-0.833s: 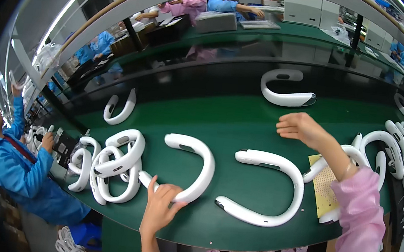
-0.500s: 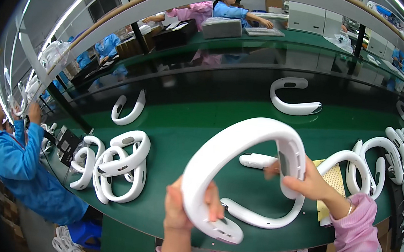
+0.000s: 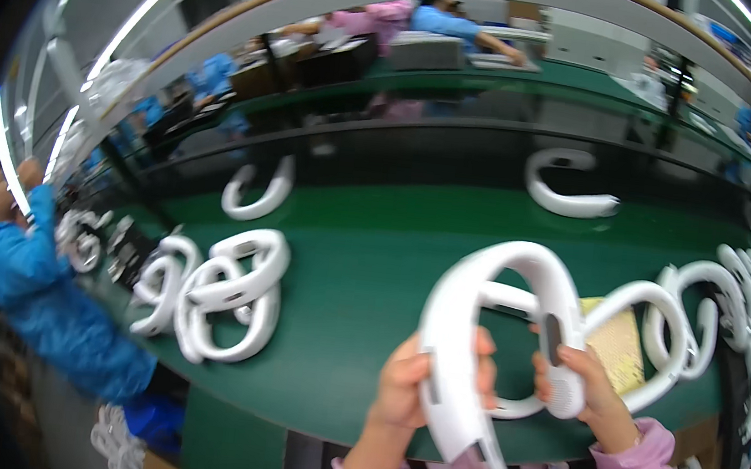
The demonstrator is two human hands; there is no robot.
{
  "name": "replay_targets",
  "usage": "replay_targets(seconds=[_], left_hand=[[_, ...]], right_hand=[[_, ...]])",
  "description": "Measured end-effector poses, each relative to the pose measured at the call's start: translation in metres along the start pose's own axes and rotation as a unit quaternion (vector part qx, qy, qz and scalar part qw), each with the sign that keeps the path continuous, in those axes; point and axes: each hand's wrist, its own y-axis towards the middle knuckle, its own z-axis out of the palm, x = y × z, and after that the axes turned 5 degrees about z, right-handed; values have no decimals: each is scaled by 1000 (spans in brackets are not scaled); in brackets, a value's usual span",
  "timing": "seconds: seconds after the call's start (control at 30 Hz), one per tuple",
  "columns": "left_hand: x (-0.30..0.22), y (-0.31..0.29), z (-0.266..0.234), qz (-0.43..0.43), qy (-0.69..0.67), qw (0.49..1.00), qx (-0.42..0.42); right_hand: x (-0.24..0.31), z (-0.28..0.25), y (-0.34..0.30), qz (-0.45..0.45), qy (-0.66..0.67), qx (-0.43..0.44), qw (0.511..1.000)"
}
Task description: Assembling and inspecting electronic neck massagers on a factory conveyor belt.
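A white U-shaped neck fan [image 3: 519, 261] is held up over the table edge, its two ends toward me. My left hand [image 3: 410, 380] is closed round its left arm, fingertips showing on the inner side. My right hand [image 3: 593, 386] grips the right arm near its end, where a dark oval panel and a patch of small holes show. Behind it, partly hidden, a second white neck fan [image 3: 517, 409] lies on the green table [image 3: 339, 322]. A yellow sheet [image 3: 618, 347] lies beside my right hand, partly under another neck fan [image 3: 657, 296].
Stacked neck fans [image 3: 236, 298] lie at the left, with more heaped at the right [image 3: 737, 282]. Single ones rest farther back, at left [image 3: 257, 190] and right [image 3: 571, 200]. A person in blue [image 3: 50, 283] stands at the left. Beyond a rail, other people work at another bench.
Both hands have shifted right with the neck fan and turned it, so its ends now point toward me. The view has moved slightly and is blurred.
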Motion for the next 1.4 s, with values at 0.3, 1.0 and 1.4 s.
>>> replay_targets(seconds=[0.3,1.0,1.4], left_hand=[[5,-1,17,-13,87,995,-48],[33,36,54,-3,245,958,-148],[25,19,49,-71,260,962,-45]], right_hand=[[-4,6,-2,-76,-22,-42,996],[-5,-21,19,8,-45,-39,998],[-11,-30,19,-80,-53,-63,993]])
